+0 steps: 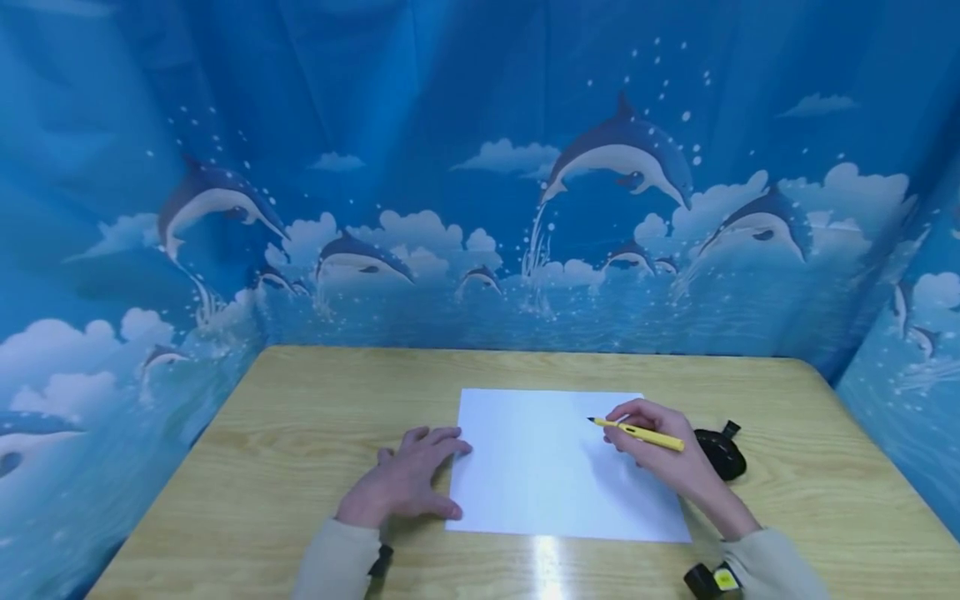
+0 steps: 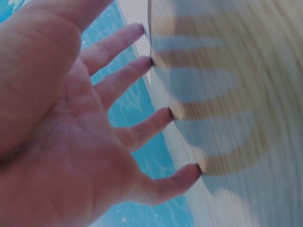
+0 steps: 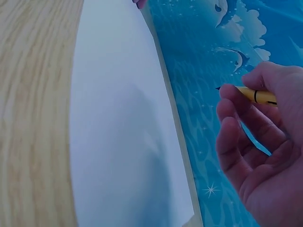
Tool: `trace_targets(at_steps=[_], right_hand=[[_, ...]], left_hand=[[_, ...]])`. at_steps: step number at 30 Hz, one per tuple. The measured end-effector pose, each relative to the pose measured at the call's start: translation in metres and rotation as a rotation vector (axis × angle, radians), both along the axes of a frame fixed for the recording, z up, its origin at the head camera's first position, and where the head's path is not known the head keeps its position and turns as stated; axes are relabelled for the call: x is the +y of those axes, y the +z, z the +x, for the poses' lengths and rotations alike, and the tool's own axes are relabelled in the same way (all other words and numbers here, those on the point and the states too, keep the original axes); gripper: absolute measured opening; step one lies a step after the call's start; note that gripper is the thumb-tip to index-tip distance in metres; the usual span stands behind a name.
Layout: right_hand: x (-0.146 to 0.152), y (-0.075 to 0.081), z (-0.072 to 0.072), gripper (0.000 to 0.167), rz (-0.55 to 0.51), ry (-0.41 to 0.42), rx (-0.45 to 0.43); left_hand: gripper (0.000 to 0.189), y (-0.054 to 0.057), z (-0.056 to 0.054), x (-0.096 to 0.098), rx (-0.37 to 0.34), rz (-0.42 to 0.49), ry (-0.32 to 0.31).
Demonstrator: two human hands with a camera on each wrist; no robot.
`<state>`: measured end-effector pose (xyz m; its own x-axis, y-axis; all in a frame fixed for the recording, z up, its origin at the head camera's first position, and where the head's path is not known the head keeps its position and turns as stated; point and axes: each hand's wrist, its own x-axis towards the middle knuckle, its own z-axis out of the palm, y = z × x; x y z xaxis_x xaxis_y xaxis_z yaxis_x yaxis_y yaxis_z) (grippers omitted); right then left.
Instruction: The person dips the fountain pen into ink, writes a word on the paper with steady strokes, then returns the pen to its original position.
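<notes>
A blank white sheet of paper [image 1: 555, 467] lies on the wooden table. My right hand [image 1: 660, 442] pinches a slim yellow pen [image 1: 654, 437] above the right part of the sheet. Its dark pointed tip aims left, and the hand's shadow falls on the paper. In the right wrist view, the thumb and index finger hold the yellow pen [image 3: 259, 95], with the other fingers loosely bent. Spread out at the sheet's left edge is my left hand [image 1: 408, 479], its fingertips and thumb at the paper's border. The left wrist view shows its fingertips [image 2: 185, 178] on the tabletop.
A glossy black rounded object [image 1: 722, 454] with a short neck sits right of the sheet, partly behind the right hand. A blue dolphin-print curtain [image 1: 420, 208] surrounds the table [image 1: 300, 417] at the back and sides. Black wrist devices [image 1: 708, 581] show at the sleeves.
</notes>
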<state>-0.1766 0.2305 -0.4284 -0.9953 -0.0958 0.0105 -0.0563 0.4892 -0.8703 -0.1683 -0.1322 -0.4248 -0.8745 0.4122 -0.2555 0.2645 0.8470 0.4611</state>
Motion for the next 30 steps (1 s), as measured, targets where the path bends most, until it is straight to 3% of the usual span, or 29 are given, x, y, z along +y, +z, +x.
trace_targets(at_steps=[19,30], right_hand=[[-0.032,-0.003,-0.015,0.028,-0.064,0.101,-0.034],[-0.055,-0.013,-0.023,0.021,-0.032,0.149,-0.016]], left_hand=[[0.077,0.000,-0.001,-0.009,0.006,0.022,-0.025],[0.071,-0.002,-0.002,-0.008,0.004,0.028,-0.035]])
